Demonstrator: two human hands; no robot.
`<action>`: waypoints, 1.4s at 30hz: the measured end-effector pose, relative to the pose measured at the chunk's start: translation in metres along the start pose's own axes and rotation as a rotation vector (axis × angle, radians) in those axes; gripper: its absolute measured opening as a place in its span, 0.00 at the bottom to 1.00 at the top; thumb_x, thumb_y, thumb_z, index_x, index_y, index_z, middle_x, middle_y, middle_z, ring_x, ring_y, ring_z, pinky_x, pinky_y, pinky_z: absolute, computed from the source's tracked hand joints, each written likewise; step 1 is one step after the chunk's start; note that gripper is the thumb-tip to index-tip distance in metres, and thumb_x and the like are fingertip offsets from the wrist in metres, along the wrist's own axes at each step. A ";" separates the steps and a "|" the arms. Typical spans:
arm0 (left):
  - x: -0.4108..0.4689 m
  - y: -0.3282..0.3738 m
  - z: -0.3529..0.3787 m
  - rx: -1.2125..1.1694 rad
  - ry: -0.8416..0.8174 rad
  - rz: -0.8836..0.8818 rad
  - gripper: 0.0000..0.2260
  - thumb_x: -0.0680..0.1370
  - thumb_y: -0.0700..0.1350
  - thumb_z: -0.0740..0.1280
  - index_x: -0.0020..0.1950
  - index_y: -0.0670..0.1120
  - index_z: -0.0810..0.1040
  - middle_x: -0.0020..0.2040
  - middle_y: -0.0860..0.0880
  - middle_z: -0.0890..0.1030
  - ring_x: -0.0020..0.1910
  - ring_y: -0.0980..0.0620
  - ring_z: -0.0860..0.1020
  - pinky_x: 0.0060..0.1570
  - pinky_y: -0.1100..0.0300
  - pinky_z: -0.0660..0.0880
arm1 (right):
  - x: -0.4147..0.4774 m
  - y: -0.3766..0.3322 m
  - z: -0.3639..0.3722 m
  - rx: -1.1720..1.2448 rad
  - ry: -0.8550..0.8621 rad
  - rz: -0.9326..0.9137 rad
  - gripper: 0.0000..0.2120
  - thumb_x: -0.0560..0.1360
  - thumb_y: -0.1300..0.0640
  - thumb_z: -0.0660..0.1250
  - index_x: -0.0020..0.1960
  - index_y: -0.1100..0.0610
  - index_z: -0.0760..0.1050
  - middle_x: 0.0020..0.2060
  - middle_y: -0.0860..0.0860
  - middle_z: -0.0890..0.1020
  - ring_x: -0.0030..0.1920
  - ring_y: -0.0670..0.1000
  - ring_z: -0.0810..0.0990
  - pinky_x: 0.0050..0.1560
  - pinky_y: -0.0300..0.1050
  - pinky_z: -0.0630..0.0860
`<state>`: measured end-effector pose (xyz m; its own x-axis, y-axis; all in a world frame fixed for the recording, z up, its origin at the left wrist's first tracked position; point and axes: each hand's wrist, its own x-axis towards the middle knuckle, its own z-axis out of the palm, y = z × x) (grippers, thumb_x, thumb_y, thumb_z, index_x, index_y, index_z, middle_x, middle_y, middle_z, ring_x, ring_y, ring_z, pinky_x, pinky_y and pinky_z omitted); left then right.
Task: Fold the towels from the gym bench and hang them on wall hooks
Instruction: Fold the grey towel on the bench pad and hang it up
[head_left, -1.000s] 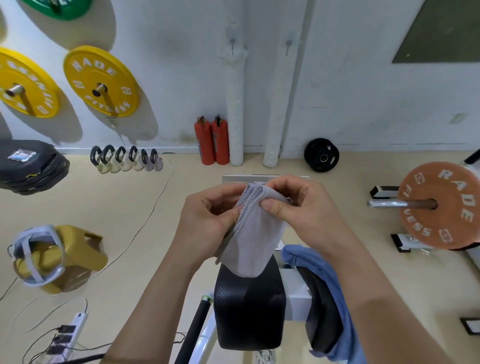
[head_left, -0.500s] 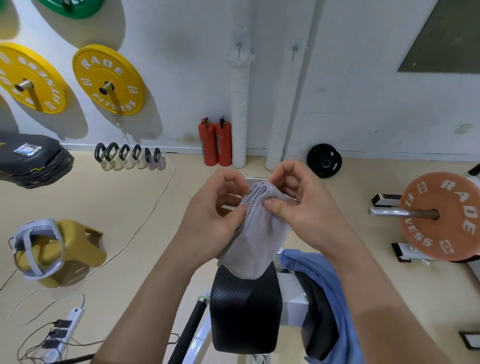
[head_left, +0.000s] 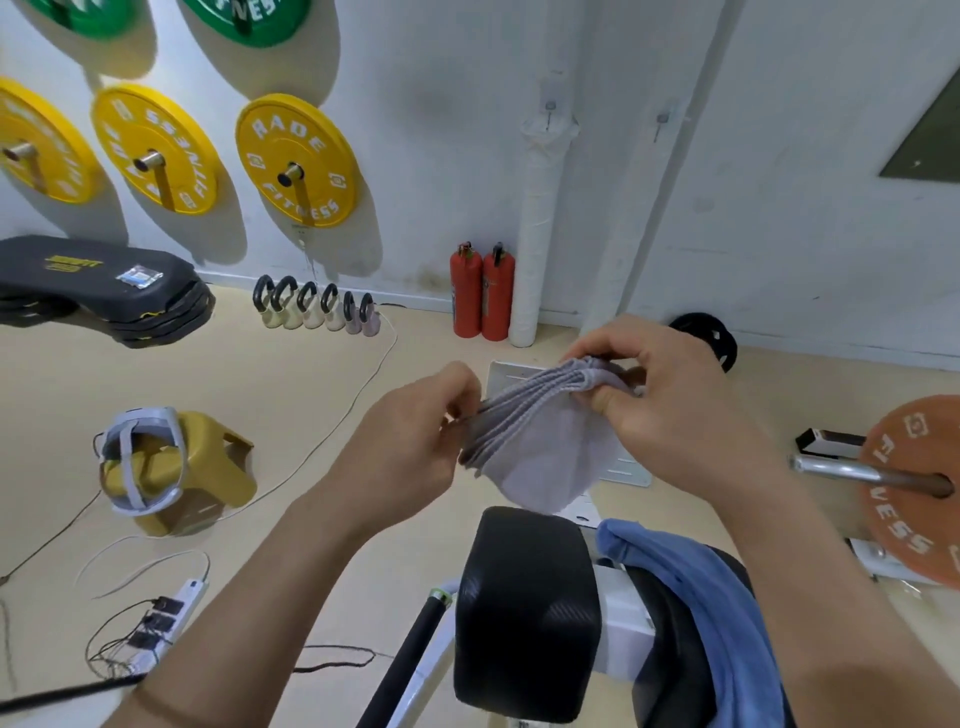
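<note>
Two hands stretch a folded grey towel (head_left: 540, 462) above the counter (head_left: 524, 613).
Head view: close together a moment ago, the left hand (head_left: 410, 436) and right hand (head_left: 670, 395) have parted, each pinching one end of the bunched edge; folding looks nearly done, while a blue towel (head_left: 701, 587) waits on the counter.

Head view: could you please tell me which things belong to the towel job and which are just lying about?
Job: grey towel pinched by left hand and right hand; blue towel on the bench; wall hooks.
Lying about: yellow plates, fire extinguishers, kettlebells, power strip.
</note>
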<state>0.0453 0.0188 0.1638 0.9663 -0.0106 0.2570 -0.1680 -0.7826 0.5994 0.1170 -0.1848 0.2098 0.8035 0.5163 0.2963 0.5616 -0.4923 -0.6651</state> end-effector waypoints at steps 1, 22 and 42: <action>-0.003 -0.005 -0.005 -0.038 0.036 0.031 0.11 0.72 0.34 0.64 0.42 0.51 0.71 0.42 0.53 0.78 0.43 0.51 0.76 0.45 0.52 0.76 | 0.001 -0.007 0.001 -0.008 0.006 -0.020 0.13 0.71 0.66 0.68 0.46 0.48 0.80 0.42 0.38 0.79 0.48 0.40 0.76 0.45 0.25 0.69; -0.127 -0.140 -0.243 0.039 0.029 0.251 0.13 0.69 0.54 0.69 0.35 0.46 0.75 0.30 0.50 0.75 0.33 0.50 0.73 0.34 0.51 0.71 | 0.008 -0.258 0.208 0.068 0.146 -0.047 0.09 0.69 0.65 0.69 0.47 0.55 0.81 0.42 0.51 0.80 0.43 0.49 0.80 0.46 0.46 0.78; -0.057 -0.157 -0.268 -0.585 -0.014 0.122 0.02 0.73 0.44 0.67 0.42 0.47 0.79 0.37 0.51 0.81 0.38 0.53 0.78 0.37 0.61 0.74 | 0.060 -0.210 0.165 -0.018 -0.342 0.035 0.09 0.68 0.44 0.75 0.45 0.45 0.80 0.51 0.46 0.77 0.56 0.48 0.74 0.59 0.52 0.72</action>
<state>-0.0360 0.3087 0.2582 0.9351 -0.0897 0.3427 -0.3535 -0.3024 0.8852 0.0145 0.0652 0.2535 0.7113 0.7025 0.0247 0.5407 -0.5243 -0.6578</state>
